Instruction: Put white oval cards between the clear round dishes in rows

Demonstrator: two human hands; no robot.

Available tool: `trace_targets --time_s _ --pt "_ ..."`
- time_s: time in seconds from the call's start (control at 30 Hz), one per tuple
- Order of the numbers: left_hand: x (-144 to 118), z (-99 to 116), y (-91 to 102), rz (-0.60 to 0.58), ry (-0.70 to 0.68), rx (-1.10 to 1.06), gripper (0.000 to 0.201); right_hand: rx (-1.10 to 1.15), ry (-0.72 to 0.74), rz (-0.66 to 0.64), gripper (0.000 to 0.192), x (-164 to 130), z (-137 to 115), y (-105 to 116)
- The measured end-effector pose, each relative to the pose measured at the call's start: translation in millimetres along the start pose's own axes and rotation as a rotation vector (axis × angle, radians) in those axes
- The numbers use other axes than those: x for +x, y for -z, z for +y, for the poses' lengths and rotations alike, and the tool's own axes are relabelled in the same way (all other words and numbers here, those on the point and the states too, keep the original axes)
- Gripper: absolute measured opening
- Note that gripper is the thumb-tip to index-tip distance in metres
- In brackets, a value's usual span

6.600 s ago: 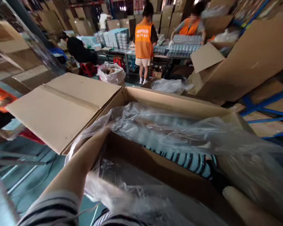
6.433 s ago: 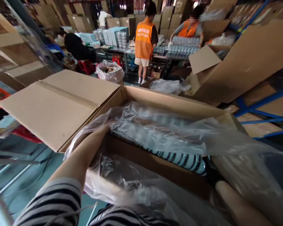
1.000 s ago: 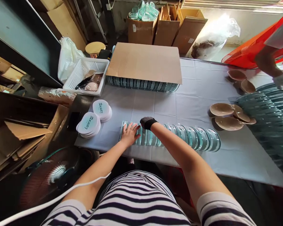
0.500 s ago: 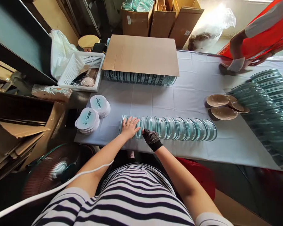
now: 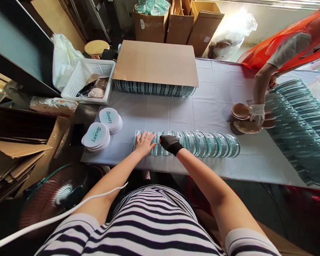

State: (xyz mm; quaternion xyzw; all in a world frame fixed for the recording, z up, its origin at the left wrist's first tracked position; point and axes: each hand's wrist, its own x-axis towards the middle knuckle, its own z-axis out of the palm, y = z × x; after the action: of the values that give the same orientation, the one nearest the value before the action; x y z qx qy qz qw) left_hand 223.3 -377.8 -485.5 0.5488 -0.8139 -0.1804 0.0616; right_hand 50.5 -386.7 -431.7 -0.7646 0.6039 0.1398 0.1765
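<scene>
A row of overlapping clear round lids [image 5: 202,144] lies across the near part of a white-covered table [image 5: 197,110]. My left hand [image 5: 144,142] rests flat with fingers spread on the row's left end. My right hand [image 5: 170,143], in a black mesh glove, sits curled on the lids just right of it; whether it grips one I cannot tell. Two stacks of round white "Beauty" labels [image 5: 97,136] lie to the left of the row.
A cardboard sheet [image 5: 156,63] covers more lids at the far side. A white basket [image 5: 89,83] stands far left. A co-worker's gloved hand [image 5: 257,113] touches tan round pads [image 5: 241,111]; fanned lids [image 5: 298,121] fill the right. A fan [image 5: 56,192] sits below left.
Earlier I reached into a plastic-lined carton in a warehouse; now I am at the table. In the last half second my right hand moved up onto the lids, and the co-worker's hand reached the pads.
</scene>
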Motion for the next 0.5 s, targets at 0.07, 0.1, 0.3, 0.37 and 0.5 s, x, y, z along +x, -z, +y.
trace_targets --time_s 0.07,0.1,0.3,0.37,0.5 --pt "-0.4 0.1 -0.9 0.004 0.0 -0.003 0.05 -0.014 0.033 -0.025 0.029 5.5 0.6 0.3" --pt "-0.6 0.0 -1.2 0.006 0.001 -0.002 0.05 -0.022 0.051 -0.034 0.027 8.4 0.4 0.6" --pt "-0.9 -1.3 -2.9 0.017 0.0 0.008 0.051 -0.049 0.119 -0.035 0.027 10.7 -5.3 0.3" --pt "-0.6 -0.8 -3.6 0.021 0.001 0.008 0.051 -0.039 0.118 -0.019 0.028 -0.1 -7.8 -5.2" --pt "0.2 1.9 -4.3 0.022 0.002 0.012 0.049 -0.01 0.05 0.016 0.033 -27.2 -11.5 -22.9"
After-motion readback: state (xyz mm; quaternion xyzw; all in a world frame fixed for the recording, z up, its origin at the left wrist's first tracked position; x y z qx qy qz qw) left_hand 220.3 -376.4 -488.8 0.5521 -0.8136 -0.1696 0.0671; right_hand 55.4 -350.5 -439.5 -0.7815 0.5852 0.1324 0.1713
